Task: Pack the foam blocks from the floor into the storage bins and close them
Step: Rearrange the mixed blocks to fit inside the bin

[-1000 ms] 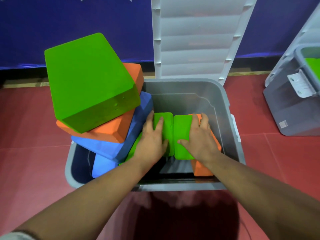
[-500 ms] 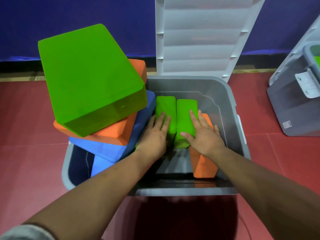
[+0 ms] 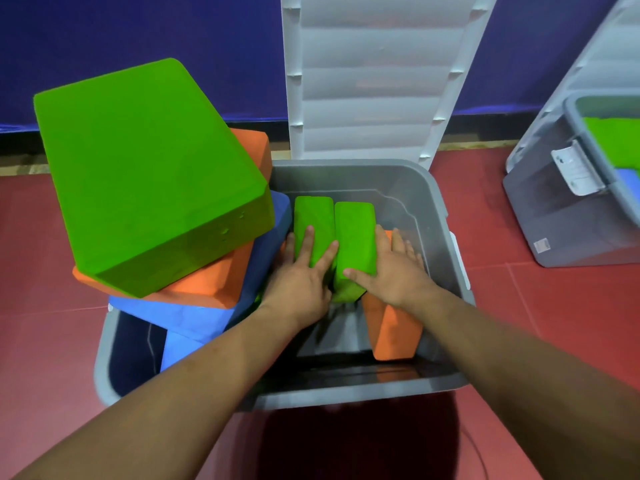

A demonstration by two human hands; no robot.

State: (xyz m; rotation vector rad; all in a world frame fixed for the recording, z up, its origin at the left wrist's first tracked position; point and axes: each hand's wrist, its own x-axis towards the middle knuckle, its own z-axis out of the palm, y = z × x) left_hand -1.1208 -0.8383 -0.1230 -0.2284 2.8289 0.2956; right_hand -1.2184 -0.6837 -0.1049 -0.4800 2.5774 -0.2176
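The grey bin point(image 3: 446, 216) sits on the red floor point(image 3: 41, 306) with its white lid point(image 3: 374, 74) standing open behind, and it is far from tidy: to the left of the hands, a leaning stack of a big green block point(image 3: 145, 171) on an orange block point(image 3: 207, 278) on a blue block point(image 3: 194, 317) rises well above the rim. Between the hands, two small green blocks point(image 3: 355, 233) stand side by side on edge, touching. The left hand point(image 3: 301, 282) lies flat on the left one, fingers spread and open; the right hand point(image 3: 391, 271) presses the other's right flank, thumb on top, fingers loose, not clamped. Just under the right wrist an orange slab point(image 3: 391, 330) leans on the wall. A second bin point(image 3: 561, 230) waits well off to the right. These blocks look light, soft and matt, so they should not slip; I'd squeeze them by their long flanks. The risk, I'd guess, is the stack toppling, and the lid won't shut over it.
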